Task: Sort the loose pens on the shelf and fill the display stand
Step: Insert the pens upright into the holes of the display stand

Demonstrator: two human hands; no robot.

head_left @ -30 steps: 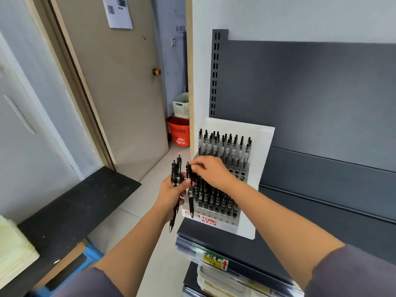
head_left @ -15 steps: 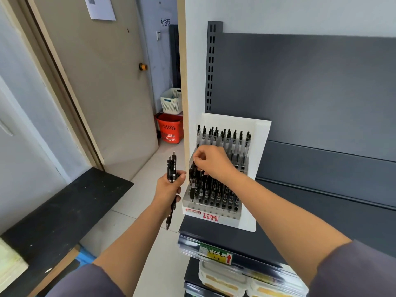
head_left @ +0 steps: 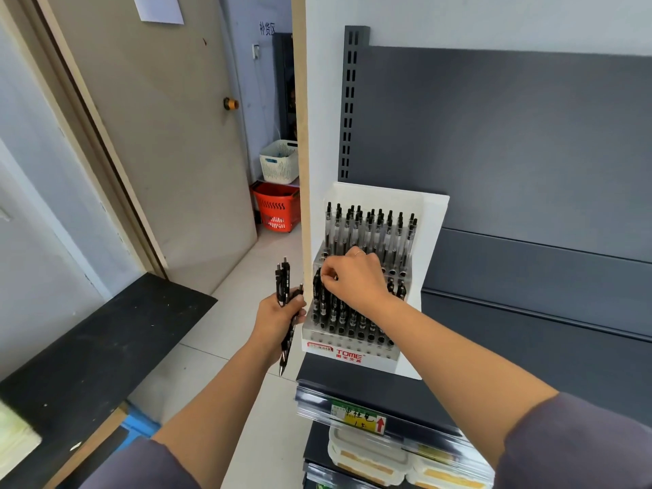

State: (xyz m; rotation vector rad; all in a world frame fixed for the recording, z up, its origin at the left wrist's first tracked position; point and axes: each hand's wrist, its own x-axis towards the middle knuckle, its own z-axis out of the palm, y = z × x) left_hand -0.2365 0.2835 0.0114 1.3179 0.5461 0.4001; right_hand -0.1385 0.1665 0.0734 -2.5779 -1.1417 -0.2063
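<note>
Several loose black pens (head_left: pixel 285 280) stand bunched in the left grip (head_left: pixel 278 317), whose fingers curl round the barrels, clicker ends up and tips pointing down below the fist. Just right of that grip, the white display stand (head_left: pixel 432 248) sits on the dark shelf (head_left: pixel 352 377). The right grip (head_left: pixel 356 280) hangs over the stand's middle tiers, thumb and forefinger pinching the top of one black pen (head_left: pixel 317 282) at the left end of a row; whether its tip sits in a hole cannot be told. Below and in front of this grip, more slotted black pens (head_left: pixel 344 314) stand upright, and beyond it the back tiers hold clear-barrelled pens (head_left: pixel 370 227). A yellow price label (head_left: pixel 363 418) hangs on the shelf edge, nearer than both grips
</note>
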